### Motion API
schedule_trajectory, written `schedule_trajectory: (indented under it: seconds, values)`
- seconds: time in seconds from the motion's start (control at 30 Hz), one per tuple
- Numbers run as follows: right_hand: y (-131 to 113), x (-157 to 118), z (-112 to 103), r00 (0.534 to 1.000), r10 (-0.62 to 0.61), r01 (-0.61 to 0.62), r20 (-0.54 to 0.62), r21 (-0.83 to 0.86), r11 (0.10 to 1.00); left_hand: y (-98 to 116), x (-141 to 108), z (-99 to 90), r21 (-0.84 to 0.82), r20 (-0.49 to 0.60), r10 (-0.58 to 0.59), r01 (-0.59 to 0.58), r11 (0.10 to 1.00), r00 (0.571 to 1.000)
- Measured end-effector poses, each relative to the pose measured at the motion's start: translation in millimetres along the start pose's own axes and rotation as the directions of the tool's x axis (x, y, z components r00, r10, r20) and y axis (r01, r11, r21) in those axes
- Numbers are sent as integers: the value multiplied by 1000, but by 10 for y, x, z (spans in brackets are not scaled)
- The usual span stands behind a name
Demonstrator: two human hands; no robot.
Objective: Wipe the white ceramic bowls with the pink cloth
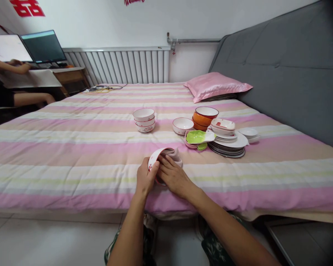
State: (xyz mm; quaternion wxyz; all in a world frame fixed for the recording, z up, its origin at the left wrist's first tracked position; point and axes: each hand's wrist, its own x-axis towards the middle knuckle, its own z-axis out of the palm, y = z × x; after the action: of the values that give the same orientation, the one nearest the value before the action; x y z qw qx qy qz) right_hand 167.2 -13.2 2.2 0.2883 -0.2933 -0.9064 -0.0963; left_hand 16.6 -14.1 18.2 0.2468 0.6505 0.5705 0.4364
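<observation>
Near edge of the striped bedspread (86, 159): left hand (146, 176) holds a white patterned bowl (154, 158) tipped on its side, opening toward the right hand, thumb at the rim, other fingers mostly hidden. Right hand (173, 175) has its fingers extended, close together, reaching into the bowl against a pale pink cloth (178, 158); can't tell if they pinch it. Cloth bunches out past the rim. Beyond the hands, a stack of three white bowls (144, 120) stands upright. Right of that: single red-rimmed bowl (182, 126), then stacked orange bowls (202, 119). Green leaf-shaped dish (195, 136) sits in front of those, just beside a pile of plates (227, 151). Pink pillow (216, 85) lies farther back, by the grey headboard (280, 74).
</observation>
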Motion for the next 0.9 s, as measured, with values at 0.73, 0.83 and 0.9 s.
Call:
schedule_trajectory:
  seconds: [0.73,0.83,0.9]
  values:
    - [163,-90,-58,974,219,-217,55,-34,976,51,15,-20,5,45,-15,14,1000,999]
    - [143,-107,-88,962,257,-257,94,-20,966,56,6,-17,22,33,-18,17,1000,999]
    - [128,-113,-113,954,271,-270,130,-26,963,61,2,-16,27,24,-10,10,1000,1000]
